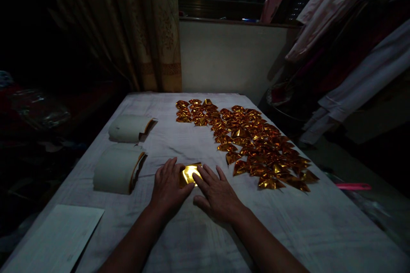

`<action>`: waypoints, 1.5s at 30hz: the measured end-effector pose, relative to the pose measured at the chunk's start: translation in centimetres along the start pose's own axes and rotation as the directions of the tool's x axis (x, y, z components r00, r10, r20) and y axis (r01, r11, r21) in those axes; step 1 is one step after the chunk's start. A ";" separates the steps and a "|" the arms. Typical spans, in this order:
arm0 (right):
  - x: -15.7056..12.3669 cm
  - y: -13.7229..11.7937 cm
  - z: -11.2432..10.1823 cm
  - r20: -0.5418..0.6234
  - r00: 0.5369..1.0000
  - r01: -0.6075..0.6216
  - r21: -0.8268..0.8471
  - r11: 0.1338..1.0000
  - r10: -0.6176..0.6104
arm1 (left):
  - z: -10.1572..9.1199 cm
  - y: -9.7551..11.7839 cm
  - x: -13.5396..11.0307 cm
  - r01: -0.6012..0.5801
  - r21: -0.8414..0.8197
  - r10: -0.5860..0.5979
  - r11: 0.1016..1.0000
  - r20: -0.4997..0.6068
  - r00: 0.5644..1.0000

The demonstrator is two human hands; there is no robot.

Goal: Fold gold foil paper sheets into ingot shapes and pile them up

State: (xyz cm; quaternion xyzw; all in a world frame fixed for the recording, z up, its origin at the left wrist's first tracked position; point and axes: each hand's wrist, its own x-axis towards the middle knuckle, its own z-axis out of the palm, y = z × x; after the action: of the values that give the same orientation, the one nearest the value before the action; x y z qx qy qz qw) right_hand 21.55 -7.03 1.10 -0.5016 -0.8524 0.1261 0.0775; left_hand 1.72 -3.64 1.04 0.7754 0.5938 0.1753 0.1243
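Note:
A shiny gold foil sheet lies on the white cloth-covered table between my two hands. My left hand lies flat on the sheet's left part, fingers stretched out. From the right, my right hand presses on the sheet with its fingers spread flat. Neither hand grips anything. To the right spreads a big heap of folded gold foil pieces.
Two curled stacks of pale paper with gold edges sit at the left. A white sheet lies at the near left corner. A curtain and hanging clothes stand behind and to the right of the table.

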 end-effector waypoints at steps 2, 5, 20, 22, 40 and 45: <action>0.0 0.0 -0.1 0.007 1.000 -0.007 0.002 1.000 0.007 | -0.2 -0.6 -0.1 -0.002 0.008 0.002 1.000 0.034 0.999; -0.1 0.0 -0.1 0.006 1.000 -0.003 0.009 1.000 0.003 | -0.5 -1.6 -0.4 -0.014 0.027 0.012 1.000 0.048 0.999; -0.2 -0.2 0.1 -0.036 0.999 -0.010 -0.023 1.000 0.009 | -0.8 -5.1 -1.2 -0.120 0.092 0.115 0.989 0.063 0.991; -0.3 -0.2 0.1 -0.034 0.999 -0.025 -0.016 1.000 0.024 | -0.9 -5.4 -1.2 -0.131 0.100 0.124 0.986 0.071 0.990; -0.4 0.3 1.0 -0.219 0.964 -0.156 -0.021 0.988 0.148 | -0.4 -0.5 -1.8 -0.337 0.216 0.361 0.917 -0.087 0.928; -0.4 -0.5 0.6 -0.248 0.969 -0.034 -0.036 0.999 0.024 | 0.1 -1.0 -1.3 -0.356 0.244 0.392 0.902 -0.115 0.913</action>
State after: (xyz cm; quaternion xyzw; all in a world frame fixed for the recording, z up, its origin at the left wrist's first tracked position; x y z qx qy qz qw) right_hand 21.12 -7.71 0.65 -0.5272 -0.8310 0.0466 0.1713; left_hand 0.55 -4.65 0.41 0.8673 0.4571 0.1918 -0.0459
